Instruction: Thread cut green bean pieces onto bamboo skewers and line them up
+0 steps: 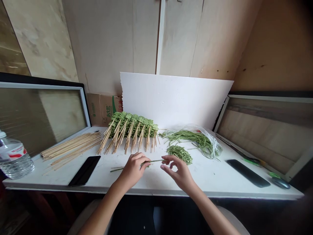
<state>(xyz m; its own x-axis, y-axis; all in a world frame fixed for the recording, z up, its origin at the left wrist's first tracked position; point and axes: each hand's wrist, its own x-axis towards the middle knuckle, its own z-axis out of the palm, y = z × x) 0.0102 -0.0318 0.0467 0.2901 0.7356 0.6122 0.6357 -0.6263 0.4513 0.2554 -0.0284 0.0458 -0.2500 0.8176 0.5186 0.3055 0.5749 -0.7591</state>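
Note:
My left hand (133, 168) is closed around a thin skewer (116, 169) with a green bean strand (155, 161) on it, just above the white table (215, 178). My right hand (177, 169) pinches the right end of that strand with thumb and forefinger. Behind my hands lies a row of finished skewers (130, 129) threaded with folded green beans. A small pile of cut beans (179, 153) sits beside my right hand, and a plastic bag of long green beans (198, 138) lies behind it.
A bundle of bare bamboo skewers (70, 147) lies at the left, a black phone (84, 170) in front of it and a water bottle (13, 156) at the far left edge. A black flat device (248, 173) and scissors (251, 160) lie at the right. A white foam board (173, 98) leans against the wall.

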